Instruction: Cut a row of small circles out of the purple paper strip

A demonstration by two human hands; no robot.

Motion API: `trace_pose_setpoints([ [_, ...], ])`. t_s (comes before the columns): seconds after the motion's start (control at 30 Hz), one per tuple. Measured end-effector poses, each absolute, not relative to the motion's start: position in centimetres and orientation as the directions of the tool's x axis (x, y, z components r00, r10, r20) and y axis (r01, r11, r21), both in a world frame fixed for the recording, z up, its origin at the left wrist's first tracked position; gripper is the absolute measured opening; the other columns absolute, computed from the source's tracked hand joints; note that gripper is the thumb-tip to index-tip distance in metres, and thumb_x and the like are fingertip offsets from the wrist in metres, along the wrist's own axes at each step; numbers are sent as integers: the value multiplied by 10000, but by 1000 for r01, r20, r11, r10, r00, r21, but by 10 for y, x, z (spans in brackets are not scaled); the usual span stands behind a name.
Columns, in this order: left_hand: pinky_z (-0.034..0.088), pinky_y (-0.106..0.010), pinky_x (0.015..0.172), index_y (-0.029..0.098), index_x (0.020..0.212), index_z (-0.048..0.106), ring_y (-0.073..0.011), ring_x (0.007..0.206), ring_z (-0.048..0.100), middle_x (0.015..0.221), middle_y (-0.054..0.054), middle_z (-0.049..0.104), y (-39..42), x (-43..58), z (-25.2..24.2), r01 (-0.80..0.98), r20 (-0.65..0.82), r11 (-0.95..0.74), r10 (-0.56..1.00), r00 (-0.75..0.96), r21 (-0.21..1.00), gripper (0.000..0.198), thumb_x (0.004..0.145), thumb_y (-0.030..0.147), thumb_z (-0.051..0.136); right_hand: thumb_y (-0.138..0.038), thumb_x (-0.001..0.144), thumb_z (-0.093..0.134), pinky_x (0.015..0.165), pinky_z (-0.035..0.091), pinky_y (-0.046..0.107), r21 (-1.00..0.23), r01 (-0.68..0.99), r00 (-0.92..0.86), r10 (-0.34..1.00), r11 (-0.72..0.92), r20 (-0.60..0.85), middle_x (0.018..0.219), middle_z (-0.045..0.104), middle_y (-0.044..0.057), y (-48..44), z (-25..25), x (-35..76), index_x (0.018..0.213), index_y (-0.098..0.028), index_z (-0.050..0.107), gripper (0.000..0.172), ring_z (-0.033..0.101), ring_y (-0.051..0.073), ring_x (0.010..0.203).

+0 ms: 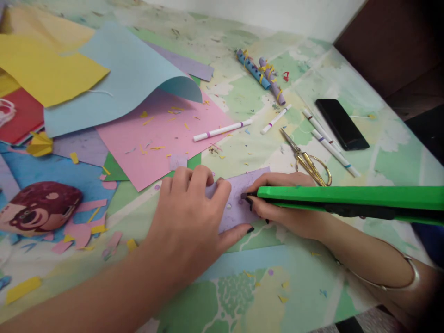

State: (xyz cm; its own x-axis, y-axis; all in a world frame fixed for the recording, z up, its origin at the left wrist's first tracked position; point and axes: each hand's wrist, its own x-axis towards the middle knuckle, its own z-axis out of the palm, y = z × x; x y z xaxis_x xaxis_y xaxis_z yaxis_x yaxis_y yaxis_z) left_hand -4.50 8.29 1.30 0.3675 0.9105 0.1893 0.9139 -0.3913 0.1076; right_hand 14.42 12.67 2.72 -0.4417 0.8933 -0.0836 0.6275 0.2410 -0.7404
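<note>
- Lilac paper (231, 222) lies mid-frame, your left hand (194, 208) spread open over it.
- Your right hand (291, 224), right of centre, seems to grip the green tool (347, 196) near its end, contact partly hidden.

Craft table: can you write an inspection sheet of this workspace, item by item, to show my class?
Surface: green-patterned tablecloth, strewn with paper scraps.
Job's things: purple paper with a small hole; long green object reaching in from the right.
Clutter: light blue sheet among other coloured sheets, white markers, gold-handled scissors, phone, two decorated paper rolls, bear-printed case.
Hands: left hand rests on the purple paper; right hand at the green object's dark end, grip partly hidden.
Cables: nothing seen.
Surroundings: white wall, dark panel.
</note>
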Motion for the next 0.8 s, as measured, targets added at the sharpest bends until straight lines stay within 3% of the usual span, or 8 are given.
trace_pose_setpoints([
  [0.3, 428, -494, 697, 160, 939, 600, -320, 848, 456, 946, -149, 513, 85, -45, 12, 913, 194, -395, 908, 371, 103, 514, 754, 637, 554, -190, 743, 638, 465, 392, 178, -684, 660, -449, 893, 310, -28, 569, 639, -38, 124, 27, 141, 691, -187, 685, 70, 543, 78, 504],
  [0.53, 441, -465, 574, 171, 818, 553, -280, 707, 450, 787, -122, 490, 74, -42, 18, 894, 173, -429, 898, 405, 133, 525, 792, 684, 441, -232, 778, 634, 542, 441, 176, -724, 612, -503, 863, 316, -48, 694, 695, -18, 129, 26, 147, 788, -187, 707, 86, 601, 95, 597],
  [0.6, 441, -445, 545, 170, 791, 548, -259, 667, 458, 725, -95, 482, 70, -44, 17, 857, 207, -473, 876, 435, 202, 459, 852, 602, 409, -234, 780, 644, 551, 444, 173, -746, 582, -521, 853, 324, -36, 713, 702, -15, 130, 26, 149, 816, -182, 711, 92, 608, 94, 610],
  [0.7, 460, -409, 583, 138, 842, 582, -233, 683, 503, 719, -81, 528, 73, -51, 13, 783, 282, -548, 833, 476, 295, 262, 928, 305, 398, -195, 764, 652, 561, 446, 165, -768, 552, -535, 845, 326, -25, 726, 703, -10, 133, 26, 151, 806, -168, 710, 77, 619, 93, 634],
  [0.8, 473, -394, 692, 116, 984, 611, -225, 813, 534, 893, -112, 599, 85, -62, 9, 699, 354, -627, 776, 522, 344, 218, 907, 115, 407, -181, 763, 650, 529, 436, 156, -783, 536, -567, 822, 316, -57, 676, 680, -20, 138, 28, 151, 782, -158, 701, 59, 594, 75, 584],
])
